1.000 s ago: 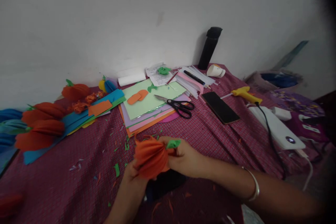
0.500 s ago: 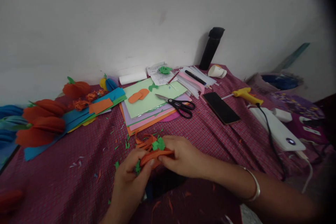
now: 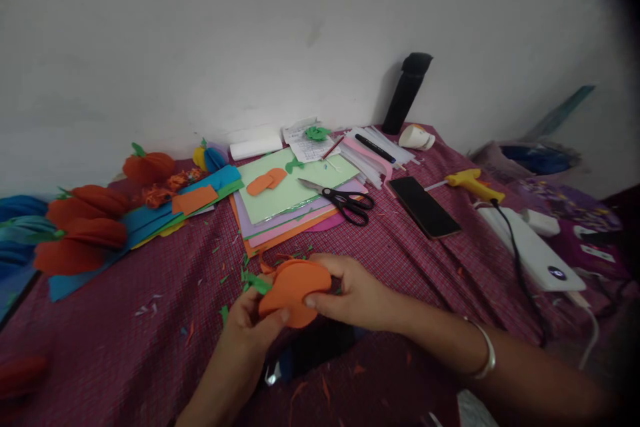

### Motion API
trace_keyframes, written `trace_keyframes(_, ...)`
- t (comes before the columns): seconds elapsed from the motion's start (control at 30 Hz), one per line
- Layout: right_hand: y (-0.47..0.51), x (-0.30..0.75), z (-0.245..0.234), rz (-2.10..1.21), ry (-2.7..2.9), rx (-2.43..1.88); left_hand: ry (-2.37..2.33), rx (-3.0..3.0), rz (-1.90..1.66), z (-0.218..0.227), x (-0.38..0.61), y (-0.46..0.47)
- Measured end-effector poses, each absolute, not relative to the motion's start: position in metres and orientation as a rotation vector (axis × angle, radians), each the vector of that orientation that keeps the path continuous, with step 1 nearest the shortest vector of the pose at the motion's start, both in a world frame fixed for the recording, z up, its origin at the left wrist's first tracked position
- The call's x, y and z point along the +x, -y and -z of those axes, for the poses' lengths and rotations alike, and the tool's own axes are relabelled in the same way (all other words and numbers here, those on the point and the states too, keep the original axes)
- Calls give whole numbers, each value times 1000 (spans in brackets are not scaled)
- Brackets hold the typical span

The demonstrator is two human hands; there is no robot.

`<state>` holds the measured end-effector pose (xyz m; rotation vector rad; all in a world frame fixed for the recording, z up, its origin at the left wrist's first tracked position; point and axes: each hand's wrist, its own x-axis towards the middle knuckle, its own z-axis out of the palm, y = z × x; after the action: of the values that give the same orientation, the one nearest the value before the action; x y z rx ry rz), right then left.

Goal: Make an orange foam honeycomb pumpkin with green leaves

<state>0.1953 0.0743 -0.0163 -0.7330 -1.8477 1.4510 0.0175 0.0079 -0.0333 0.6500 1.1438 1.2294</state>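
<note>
Between my hands is an orange paper pumpkin made of layered cut-outs, its flat face turned up toward me. A green paper stem sticks out at its left side. My left hand pinches the lower left edge, thumb on top. On the right edge my right hand grips it with thumb in front and fingers behind. Orange paper strips lie just beyond it. Black-handled scissors rest on the stacked coloured sheets, near two orange oval cut-outs.
Finished orange paper pumpkins stand at the left by blue paper strips. To the right are a phone, a yellow glue gun, a white power bank and its cable. A black bottle stands near the wall.
The pumpkin has been turned in my hands: its edge and green stem faced up before, now its flat orange face shows and the stem points left. Both hands still hold it.
</note>
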Motion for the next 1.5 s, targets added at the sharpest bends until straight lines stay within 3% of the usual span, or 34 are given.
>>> trace_keyframes(0.4,-73,194,14,-1215,2035,-609,-1335,1541,-1341,22,16,0)
trace_keyframes(0.67,-73,195,15,-1336,1983,-625,-1572,1340,-1392,20,15,0)
trace_keyframes(0.83,-72,195,13,-1236,2015,-608,-1449,1488,-1267,16,14,-4)
trace_keyframes(1.1,-75,195,14,-1284,2011,-510,-1298,1701,-1366,15,14,0)
trace_keyframes(1.5,-78,199,18,-957,2136,-554,-1379,1582,-1267,27,11,-9)
